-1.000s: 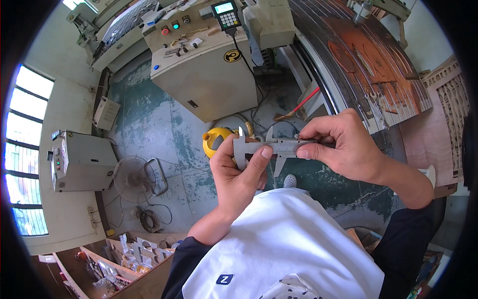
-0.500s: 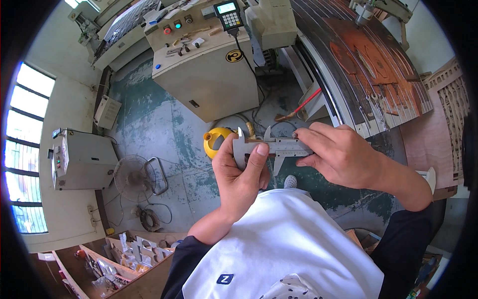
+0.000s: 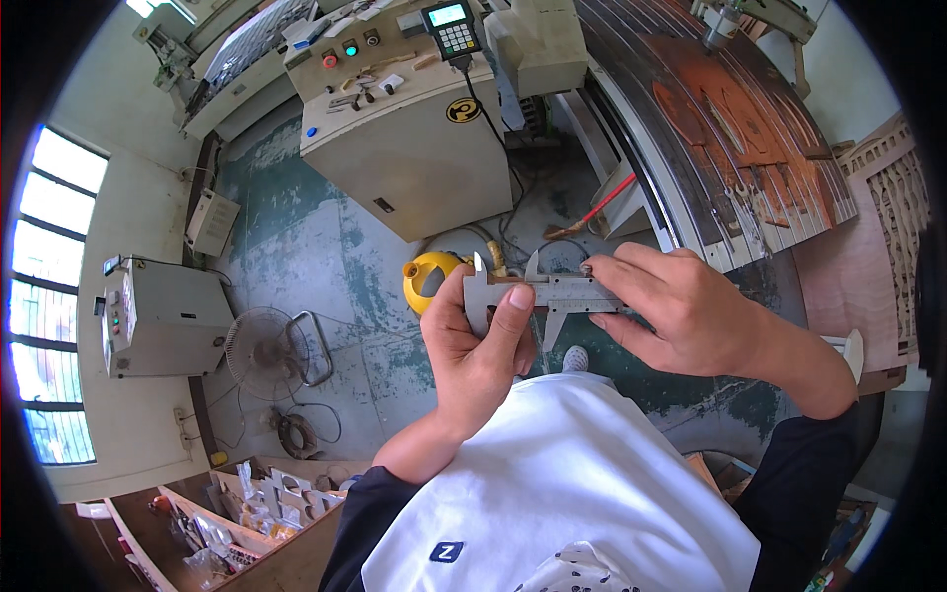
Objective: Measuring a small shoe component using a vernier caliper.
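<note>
A silver vernier caliper (image 3: 580,290) lies level in front of my chest, its jaws toward the left and a gap between them. My left hand (image 3: 480,345) is closed round the fixed-jaw end, the thumb pressed on the face of the tool. At the other end, my right hand (image 3: 681,308) pinches the sliding part and beam between thumb and fingers. Whether anything sits between the jaws cannot be made out. The far end of the beam is hidden behind my right hand.
Ahead stands a beige control cabinet (image 3: 409,158) with a handheld keypad (image 3: 453,30). To the right is a slotted machine bed (image 3: 730,212) with brown wood pieces. A yellow round object (image 3: 426,280), a floor fan (image 3: 264,350) and cables lie on the floor. A wooden compartment box (image 3: 286,557) sits lower left.
My right thumb has shifted slightly up and right against the caliper. Both hands and the caliper otherwise stay nearly where they were.
</note>
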A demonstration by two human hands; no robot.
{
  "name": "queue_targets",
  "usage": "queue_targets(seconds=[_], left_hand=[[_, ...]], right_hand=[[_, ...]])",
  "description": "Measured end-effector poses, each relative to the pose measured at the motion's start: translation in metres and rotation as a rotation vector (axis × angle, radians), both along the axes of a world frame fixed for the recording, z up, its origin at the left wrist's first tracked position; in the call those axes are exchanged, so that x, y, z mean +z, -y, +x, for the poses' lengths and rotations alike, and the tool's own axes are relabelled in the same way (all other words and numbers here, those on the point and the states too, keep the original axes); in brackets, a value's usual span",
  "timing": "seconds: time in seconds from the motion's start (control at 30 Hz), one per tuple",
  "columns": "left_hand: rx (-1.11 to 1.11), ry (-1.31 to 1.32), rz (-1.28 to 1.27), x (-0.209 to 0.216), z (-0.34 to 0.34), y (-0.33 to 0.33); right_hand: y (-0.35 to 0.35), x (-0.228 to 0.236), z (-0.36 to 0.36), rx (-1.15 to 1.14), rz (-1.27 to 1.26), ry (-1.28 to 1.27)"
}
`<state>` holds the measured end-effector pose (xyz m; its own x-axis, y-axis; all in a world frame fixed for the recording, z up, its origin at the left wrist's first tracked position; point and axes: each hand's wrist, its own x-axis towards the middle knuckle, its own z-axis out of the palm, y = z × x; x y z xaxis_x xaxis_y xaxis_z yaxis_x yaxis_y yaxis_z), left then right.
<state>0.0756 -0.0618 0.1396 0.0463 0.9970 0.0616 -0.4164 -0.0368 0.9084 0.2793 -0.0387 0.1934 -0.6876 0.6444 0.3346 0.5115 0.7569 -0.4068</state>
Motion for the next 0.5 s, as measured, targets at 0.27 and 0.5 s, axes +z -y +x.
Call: queue_targets(seconds=[0.27,0.5], left_hand=[[-0.035,0.031,-0.013,0.0038,-0.0022,0.0002],[-0.047,0.032,-0.007,0.0023,-0.0036,-0.0005]], right_hand=[[-0.0012,-0.0006,0.0002,-0.006,0.002,-0.010],[-0.0021,-0.0007,-0.0002,-0.006,-0.013,-0.014]])
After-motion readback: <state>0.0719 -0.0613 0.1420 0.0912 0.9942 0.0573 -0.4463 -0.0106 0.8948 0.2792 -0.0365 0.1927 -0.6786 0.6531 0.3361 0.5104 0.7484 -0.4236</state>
